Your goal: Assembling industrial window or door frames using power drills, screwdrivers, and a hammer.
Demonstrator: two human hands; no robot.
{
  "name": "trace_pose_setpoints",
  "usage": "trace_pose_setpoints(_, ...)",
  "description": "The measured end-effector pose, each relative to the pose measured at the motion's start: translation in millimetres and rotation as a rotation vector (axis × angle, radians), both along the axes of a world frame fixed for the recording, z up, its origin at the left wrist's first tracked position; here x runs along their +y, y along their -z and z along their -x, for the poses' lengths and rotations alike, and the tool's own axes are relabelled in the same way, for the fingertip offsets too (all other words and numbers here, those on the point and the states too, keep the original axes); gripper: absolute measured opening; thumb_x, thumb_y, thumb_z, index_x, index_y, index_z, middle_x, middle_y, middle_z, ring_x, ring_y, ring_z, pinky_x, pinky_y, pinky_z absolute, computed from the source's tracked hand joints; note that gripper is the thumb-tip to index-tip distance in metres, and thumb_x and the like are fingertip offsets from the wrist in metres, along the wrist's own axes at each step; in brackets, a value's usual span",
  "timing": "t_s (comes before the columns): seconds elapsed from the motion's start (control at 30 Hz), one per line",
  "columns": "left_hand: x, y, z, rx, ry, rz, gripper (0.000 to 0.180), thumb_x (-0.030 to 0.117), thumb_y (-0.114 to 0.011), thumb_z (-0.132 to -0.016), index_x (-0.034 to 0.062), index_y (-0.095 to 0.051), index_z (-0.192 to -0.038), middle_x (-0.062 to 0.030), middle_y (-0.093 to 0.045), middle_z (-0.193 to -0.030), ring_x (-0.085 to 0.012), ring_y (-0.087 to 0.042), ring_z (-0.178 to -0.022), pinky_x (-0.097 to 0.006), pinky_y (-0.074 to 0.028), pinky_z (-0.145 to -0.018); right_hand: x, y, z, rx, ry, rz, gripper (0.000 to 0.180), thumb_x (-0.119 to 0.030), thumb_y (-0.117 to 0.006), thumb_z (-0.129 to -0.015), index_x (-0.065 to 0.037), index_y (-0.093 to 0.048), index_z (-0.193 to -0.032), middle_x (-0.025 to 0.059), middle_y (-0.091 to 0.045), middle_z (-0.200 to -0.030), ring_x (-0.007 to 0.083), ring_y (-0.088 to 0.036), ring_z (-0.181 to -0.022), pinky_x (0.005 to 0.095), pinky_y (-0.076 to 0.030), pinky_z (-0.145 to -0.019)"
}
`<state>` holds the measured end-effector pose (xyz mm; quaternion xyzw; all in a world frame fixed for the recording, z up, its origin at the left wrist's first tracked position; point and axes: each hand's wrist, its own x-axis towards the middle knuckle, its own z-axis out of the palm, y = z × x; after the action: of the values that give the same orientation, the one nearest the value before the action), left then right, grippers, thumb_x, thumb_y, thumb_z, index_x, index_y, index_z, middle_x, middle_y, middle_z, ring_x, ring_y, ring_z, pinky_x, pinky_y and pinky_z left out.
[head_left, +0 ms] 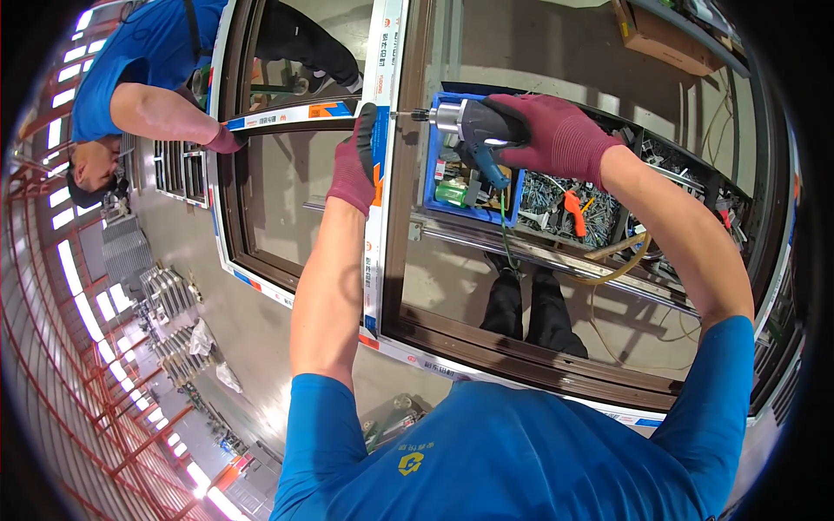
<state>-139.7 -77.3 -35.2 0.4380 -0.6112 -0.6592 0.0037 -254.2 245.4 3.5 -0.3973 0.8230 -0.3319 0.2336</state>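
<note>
My right hand (pixel 556 135), in a maroon glove with dark palm, is closed round a cordless drill (pixel 449 116). The drill lies level, its thin bit pointing left at the side of the brown upright bar. This bar belongs to a large window frame (pixel 395 217) whose face carries white, blue and orange protective film. My left hand (pixel 354 165), gloved alike, grips the same bar from its left side, opposite the bit. Its fingertips are partly hidden. Whether the bit touches the metal, I cannot tell.
Below the frame's right opening are a blue bin (pixel 473 213) and a tray of loose screws (pixel 543 204) with an orange-handled tool (pixel 574 213). A yellowish hose (pixel 621 271) curves nearby. At left a co-worker's gloved hand (pixel 228 140) rests on the frame. A cardboard box (pixel 665 39) stands far right.
</note>
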Motion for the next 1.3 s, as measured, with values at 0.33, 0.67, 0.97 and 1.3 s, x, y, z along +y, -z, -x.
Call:
trace_pose_setpoints(0.33, -35, 8, -27, -0.046, -0.215, -0.334, 0.086, 0.076, -0.056, -0.096, -0.0018, -0.055, -0.131, -0.014, -0.068, -0.117, -0.022, -0.066, -0.104, -0.04, -0.055, -0.091, 23, -3, 15, -0.442, 0.026, 0.089, 0.069, -0.018, -0.08, -0.086, -0.001, -0.054, -0.147, 0.0161, -0.069, -0.135, 0.0227, -0.066, -0.12, 0.0362, -0.05, -0.107)
trace_pose_setpoints(0.67, 78, -71, -70, 0.624, 0.077, -0.018, 0.052, 0.03, -0.049, -0.112, -0.0053, -0.047, -0.15, -0.0235, -0.065, -0.136, -0.0249, -0.069, -0.108, -0.038, -0.057, -0.095, 56, -50, -50, -0.507, -0.002, 0.23, 0.077, -0.006, -0.08, -0.078, -0.001, -0.053, -0.15, 0.0139, -0.068, -0.132, 0.0197, -0.064, -0.122, 0.0352, -0.05, -0.107)
trace_pose_setpoints(0.97, 100, -67, -73, 0.609, 0.044, -0.08, 0.045, 0.025, -0.044, -0.113, -0.0026, -0.05, -0.147, -0.0251, -0.065, -0.135, -0.0249, -0.072, -0.102, -0.035, -0.061, -0.088, 57, -66, -67, -0.474, 0.0, 0.19, 0.076, -0.007, -0.079, -0.075, -0.002, -0.055, -0.148, 0.0173, -0.07, -0.13, 0.0242, -0.068, -0.121, 0.0362, -0.051, -0.107)
trace_pose_setpoints(1.3, 113, -72, -70, 0.643, 0.053, -0.102, 0.047, 0.028, -0.044, -0.114, -0.002, -0.045, -0.151, -0.028, -0.06, -0.141, -0.0321, -0.07, -0.112, -0.045, -0.061, -0.097, 64, -58, -69, -0.424, 0.0, 0.192, 0.077, -0.007, -0.081, -0.075, -0.003, -0.055, -0.147, 0.0188, -0.071, -0.128, 0.0252, -0.07, -0.118, 0.0364, -0.053, -0.104)
